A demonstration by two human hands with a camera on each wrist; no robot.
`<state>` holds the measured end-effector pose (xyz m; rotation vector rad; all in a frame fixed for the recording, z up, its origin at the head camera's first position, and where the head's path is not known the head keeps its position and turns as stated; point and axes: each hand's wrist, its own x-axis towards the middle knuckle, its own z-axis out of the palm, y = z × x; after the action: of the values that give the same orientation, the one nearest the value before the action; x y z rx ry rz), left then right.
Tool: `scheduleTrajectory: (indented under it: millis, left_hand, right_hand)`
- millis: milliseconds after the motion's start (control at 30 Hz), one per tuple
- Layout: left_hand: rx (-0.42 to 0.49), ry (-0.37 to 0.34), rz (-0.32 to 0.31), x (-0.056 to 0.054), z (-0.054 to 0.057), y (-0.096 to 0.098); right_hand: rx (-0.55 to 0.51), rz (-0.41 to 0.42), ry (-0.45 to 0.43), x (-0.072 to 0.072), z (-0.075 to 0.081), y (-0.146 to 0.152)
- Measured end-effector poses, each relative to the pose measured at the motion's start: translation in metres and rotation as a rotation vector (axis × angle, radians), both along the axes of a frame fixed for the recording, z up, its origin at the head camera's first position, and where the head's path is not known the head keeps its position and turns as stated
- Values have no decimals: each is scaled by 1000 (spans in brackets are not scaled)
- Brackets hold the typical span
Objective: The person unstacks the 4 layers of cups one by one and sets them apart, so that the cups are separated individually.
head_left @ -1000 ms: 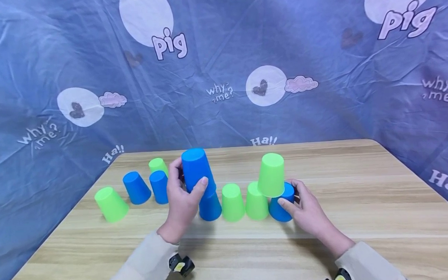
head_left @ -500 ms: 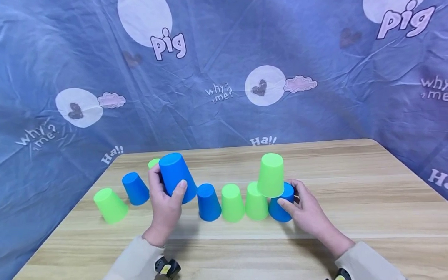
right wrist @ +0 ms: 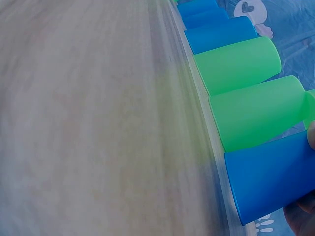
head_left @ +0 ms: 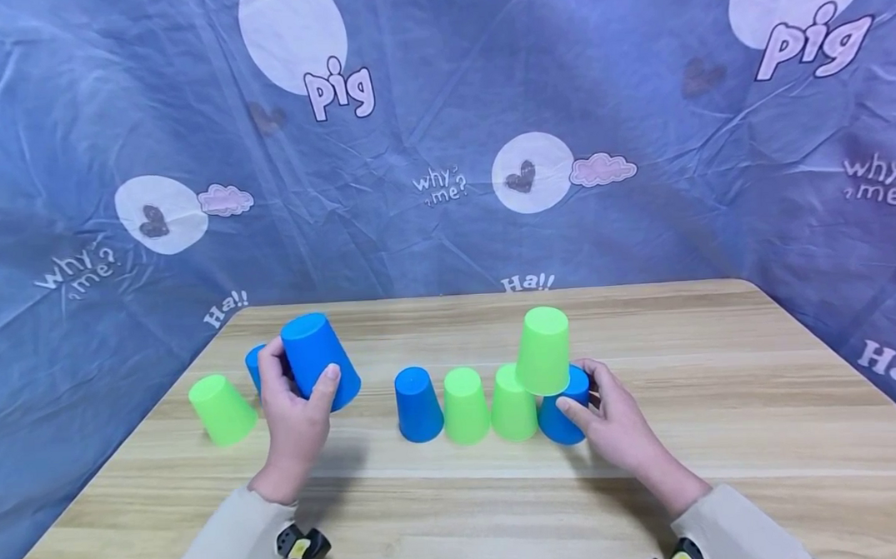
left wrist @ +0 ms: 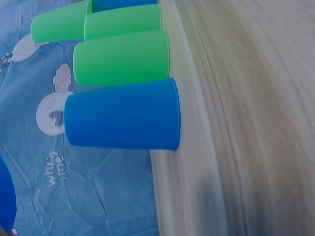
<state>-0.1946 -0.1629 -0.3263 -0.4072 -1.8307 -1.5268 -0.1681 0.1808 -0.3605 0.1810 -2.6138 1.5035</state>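
My left hand (head_left: 297,424) grips an upside-down blue cup (head_left: 318,360) above the table, thumb in front and fingers behind. That cup tilts to the left; only its edge shows in the left wrist view. My right hand (head_left: 612,418) holds the blue cup (right wrist: 270,177) at the right end of a row, with the thumb on its near side. The row runs from a blue cup (head_left: 419,404) through a green cup (head_left: 466,405) to a second green cup (head_left: 514,410). One more green cup (head_left: 544,350) rests upside down across the row's right pair.
At the left stand a green cup (head_left: 222,408) and a blue cup (head_left: 253,367) partly hidden by my left hand. Everything is on a wooden table (head_left: 473,512). A printed blue cloth (head_left: 416,231) hangs behind its far edge.
My left hand has carried its blue cup leftward, away from above the row's left blue cup, and now covers cups behind it. The right hand and the stacked green cup have stayed put.
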Motion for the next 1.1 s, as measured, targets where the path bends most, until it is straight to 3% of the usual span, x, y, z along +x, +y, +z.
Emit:
scheduleTrajectory:
  millis: [533,800,1100]
  left_hand:
    - [40,-326,188,9,-3,-24]
    - [51,-443,203,10,-7,-37]
    - [2,-516,231,11,-13,-45]
  right_hand:
    - [3,-4,-7,-2,-3,0]
    - [3,-3,-7,-2,-2,0]
    - [2,-4,-6,-3,-3,1]
